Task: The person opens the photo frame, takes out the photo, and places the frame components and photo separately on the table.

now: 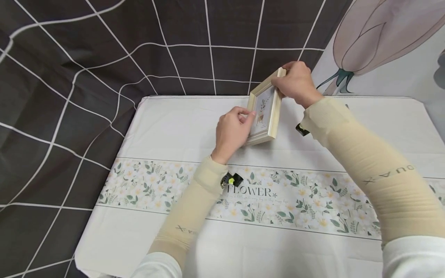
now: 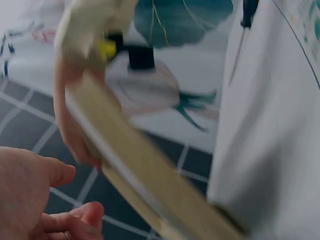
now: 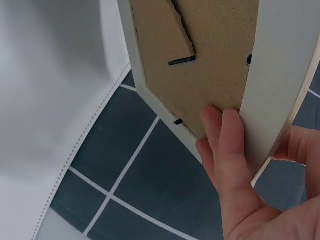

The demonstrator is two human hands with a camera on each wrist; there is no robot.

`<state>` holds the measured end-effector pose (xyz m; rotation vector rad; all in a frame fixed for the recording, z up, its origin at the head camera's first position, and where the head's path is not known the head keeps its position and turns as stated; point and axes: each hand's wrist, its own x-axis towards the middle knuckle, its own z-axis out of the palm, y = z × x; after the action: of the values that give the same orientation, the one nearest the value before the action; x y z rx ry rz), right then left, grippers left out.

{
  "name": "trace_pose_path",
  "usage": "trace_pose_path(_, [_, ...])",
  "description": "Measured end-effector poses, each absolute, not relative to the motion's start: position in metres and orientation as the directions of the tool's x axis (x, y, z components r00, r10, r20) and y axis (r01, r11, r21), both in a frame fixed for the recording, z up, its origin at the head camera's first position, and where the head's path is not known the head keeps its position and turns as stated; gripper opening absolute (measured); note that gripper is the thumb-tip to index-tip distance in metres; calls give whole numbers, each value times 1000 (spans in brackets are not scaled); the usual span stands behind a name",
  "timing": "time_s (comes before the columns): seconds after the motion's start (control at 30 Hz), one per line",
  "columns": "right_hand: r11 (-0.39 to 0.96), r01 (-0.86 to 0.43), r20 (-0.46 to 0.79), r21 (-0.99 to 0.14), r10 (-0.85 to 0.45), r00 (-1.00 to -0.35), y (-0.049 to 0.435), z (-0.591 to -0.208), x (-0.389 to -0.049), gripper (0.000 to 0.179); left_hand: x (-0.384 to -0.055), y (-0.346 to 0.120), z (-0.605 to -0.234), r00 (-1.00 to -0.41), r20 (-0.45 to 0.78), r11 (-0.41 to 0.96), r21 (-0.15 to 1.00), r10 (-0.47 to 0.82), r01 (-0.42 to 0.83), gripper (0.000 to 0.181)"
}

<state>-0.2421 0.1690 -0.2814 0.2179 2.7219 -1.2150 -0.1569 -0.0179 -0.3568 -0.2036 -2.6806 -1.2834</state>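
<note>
A pale wooden picture frame (image 1: 276, 112) with a plant print is held tilted over the far part of the table. My right hand (image 1: 297, 83) grips its upper right corner. In the right wrist view those fingers (image 3: 232, 145) press on the brown backing board (image 3: 215, 45), which has a stand leg and small black tabs. My left hand (image 1: 231, 131) is by the frame's lower left side, its thumb and fingers loosely bent. The left wrist view shows a gap between that hand (image 2: 30, 195) and the blurred frame edge (image 2: 145, 155).
A white tablecloth (image 1: 167, 127) with a floral band (image 1: 146, 181) covers the table. Behind and to the left hangs a dark cloth with a white grid (image 1: 187, 61). A screwdriver (image 2: 248, 15) with a black handle lies on the cloth, mostly hidden by my right arm in the head view.
</note>
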Motion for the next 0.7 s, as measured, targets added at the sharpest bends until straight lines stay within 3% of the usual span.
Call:
trace_pose_path(0.3, [568,233,-258,-789,37,-965,174,-281,-240,69,-204,-40,-389,-996,-83,583,811,30,-50,48])
trace_pose_path(0.7, [448,255,-285,-857,1,-959,173,-281,-239,70,-234,-50,-410,-932,-308,263,931,192,-253,57])
